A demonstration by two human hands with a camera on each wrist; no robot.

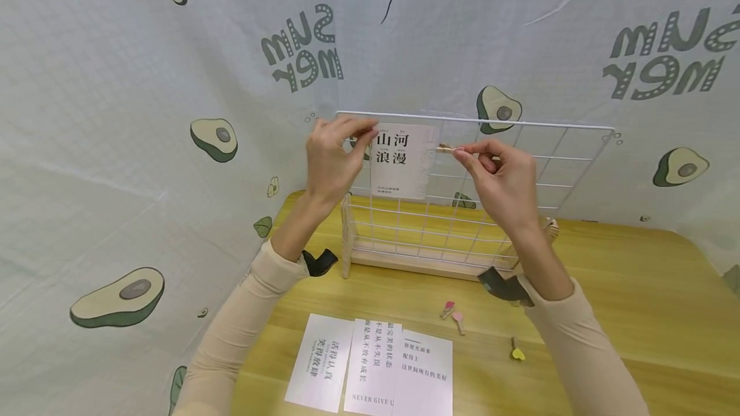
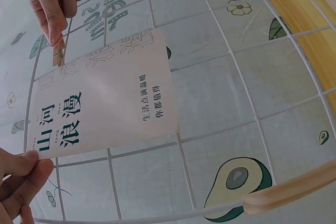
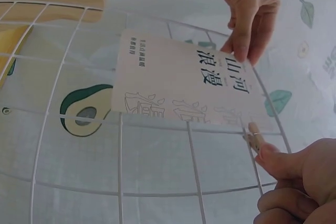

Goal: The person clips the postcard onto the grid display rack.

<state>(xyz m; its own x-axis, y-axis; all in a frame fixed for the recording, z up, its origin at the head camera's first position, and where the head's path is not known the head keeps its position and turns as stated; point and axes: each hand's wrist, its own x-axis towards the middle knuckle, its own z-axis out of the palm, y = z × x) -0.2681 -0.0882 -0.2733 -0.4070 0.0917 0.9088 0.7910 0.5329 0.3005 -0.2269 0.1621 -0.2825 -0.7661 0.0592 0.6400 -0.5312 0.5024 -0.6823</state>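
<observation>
White, printed cards (image 1: 318,371) lie nearest, three in a row on the yellow wood-grain surface (image 1: 624,313), the right-hand one overlapping the middle one. Just beyond them are small wooden clips: a red-pink one (image 1: 448,307) and a pale pink one (image 1: 458,321) side by side, and a yellow heart-topped one (image 1: 517,352) farther right. Above and beyond, the left hand (image 1: 335,159) pinches the upper left edge of a white card (image 1: 405,175) with dark Chinese lettering, its grip closed between thumb and fingers. The right hand (image 1: 505,182) has its grip closed on a wooden clip (image 1: 446,148), whose tip is at the card's right edge. That card is held before the upper left part of a white wire grid (image 1: 549,124) on a wooden base (image 1: 405,263); I cannot tell whether it touches the wires. Farthest back hangs a pale curtain (image 1: 231,50) printed with avocados.
</observation>
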